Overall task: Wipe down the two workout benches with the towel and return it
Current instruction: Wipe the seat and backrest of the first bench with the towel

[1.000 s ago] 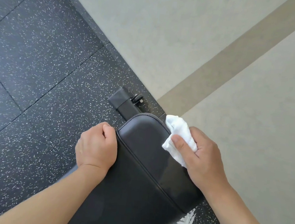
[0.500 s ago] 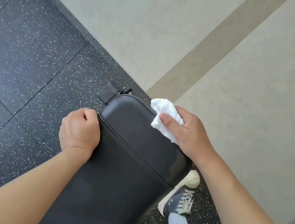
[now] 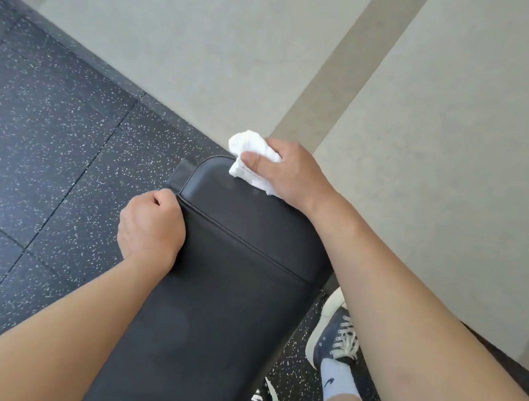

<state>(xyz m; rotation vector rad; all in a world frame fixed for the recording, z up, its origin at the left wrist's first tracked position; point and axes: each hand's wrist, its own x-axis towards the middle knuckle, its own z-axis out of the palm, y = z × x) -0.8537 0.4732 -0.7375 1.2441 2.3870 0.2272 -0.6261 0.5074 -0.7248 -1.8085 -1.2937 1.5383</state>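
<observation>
- The white towel (image 3: 254,159) is bunched up on the far right corner of the black bench (image 3: 213,293).
- Your right hand (image 3: 287,175) grips the towel. Your thumb lies across the top of it and your fingers curl round it.
- The towel touches the bench pad right at its rounded far end.
- Your left hand (image 3: 151,223) is curled over the left edge of the bench, close to the seam that runs across the pad. The fingers fold down over the edge, so it holds the bench.
- The bench runs from the near bottom of the view up to the far middle. A small dark part of its frame (image 3: 180,171) sticks out at the far left corner.
- Under the bench is a dark mat (image 3: 47,159) with little white specks.
- Past the mat, on the far side, is a pale floor (image 3: 208,45) with tan stripes.
- Your right shoe (image 3: 335,337), dark with white laces, stands on the mat just right of the bench. Above it is a white sock (image 3: 336,381).
</observation>
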